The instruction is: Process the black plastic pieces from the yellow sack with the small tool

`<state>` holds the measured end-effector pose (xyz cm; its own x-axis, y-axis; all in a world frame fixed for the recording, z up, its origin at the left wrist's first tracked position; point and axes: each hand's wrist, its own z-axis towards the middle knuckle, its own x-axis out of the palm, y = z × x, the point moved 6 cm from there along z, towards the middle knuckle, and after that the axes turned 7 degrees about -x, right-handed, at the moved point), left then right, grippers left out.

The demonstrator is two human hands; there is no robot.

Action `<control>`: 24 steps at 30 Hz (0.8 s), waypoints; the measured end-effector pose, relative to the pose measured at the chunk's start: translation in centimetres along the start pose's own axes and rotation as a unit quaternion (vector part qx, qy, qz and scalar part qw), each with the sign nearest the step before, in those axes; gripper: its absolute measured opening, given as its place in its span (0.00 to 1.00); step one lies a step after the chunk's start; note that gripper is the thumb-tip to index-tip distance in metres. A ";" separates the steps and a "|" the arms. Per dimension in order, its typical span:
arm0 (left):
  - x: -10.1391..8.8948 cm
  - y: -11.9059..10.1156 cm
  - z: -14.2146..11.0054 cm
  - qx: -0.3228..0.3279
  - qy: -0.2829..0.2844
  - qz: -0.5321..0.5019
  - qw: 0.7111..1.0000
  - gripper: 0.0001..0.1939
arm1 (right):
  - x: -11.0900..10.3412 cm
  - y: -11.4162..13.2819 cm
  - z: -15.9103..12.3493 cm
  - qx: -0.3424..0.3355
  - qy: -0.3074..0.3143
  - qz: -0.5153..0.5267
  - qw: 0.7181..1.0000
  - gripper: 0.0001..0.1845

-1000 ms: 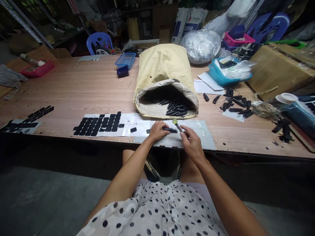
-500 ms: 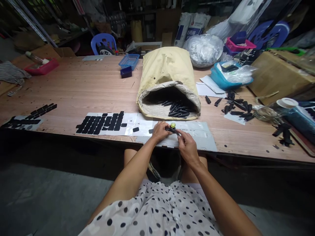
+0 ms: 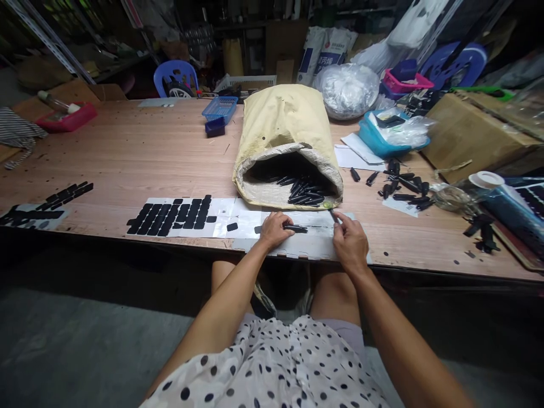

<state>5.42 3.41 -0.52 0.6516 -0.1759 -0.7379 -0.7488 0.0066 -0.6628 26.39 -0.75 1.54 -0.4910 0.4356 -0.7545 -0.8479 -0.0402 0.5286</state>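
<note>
My left hand (image 3: 274, 229) is closed around a slim black pointed piece (image 3: 296, 228) that sticks out to the right, just above the pale sheet (image 3: 293, 247) at the table's front edge. To the right, my right hand (image 3: 351, 241) pinches a thin dark tool (image 3: 334, 215) with a round yellow-green end (image 3: 327, 204). That end appears over the lower lip of a yellow sack (image 3: 284, 113). Inside the sack's open mouth lie several similar black pieces (image 3: 304, 192). Flat black rounded pads (image 3: 155, 218) stand in rows left of my left hand.
Loose black parts (image 3: 410, 184) are scattered at the right, near a cardboard box (image 3: 476, 133) and a blue basin (image 3: 374, 136). Behind the sack's left side stand small blue baskets (image 3: 221, 107). A red tray (image 3: 70, 118) sits far left.
My right hand has moved right with the tool, away from the black piece in my left hand. My left hand stays nearly in place, and more of its piece now shows.
</note>
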 end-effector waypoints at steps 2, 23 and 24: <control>0.1 -0.1 -0.2 0.004 0.000 0.010 1.000 0.06 | 0.1 -1.6 1.6 0.025 0.009 -0.036 0.999 0.21; 10.2 4.3 -12.6 0.062 0.225 0.064 0.970 0.15 | 2.7 -3.0 2.4 -0.066 -0.026 -0.193 0.979 0.17; 10.8 6.0 -12.4 -0.026 0.229 0.071 0.971 0.15 | 2.7 -3.0 2.5 -0.067 -0.028 -0.192 0.979 0.16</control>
<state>6.46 -10.68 -10.89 0.4281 -0.5952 -0.6800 -0.8399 0.0156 -0.5425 28.12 2.76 -1.16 -0.1222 0.4899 -0.8631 -0.9882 0.0210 0.1518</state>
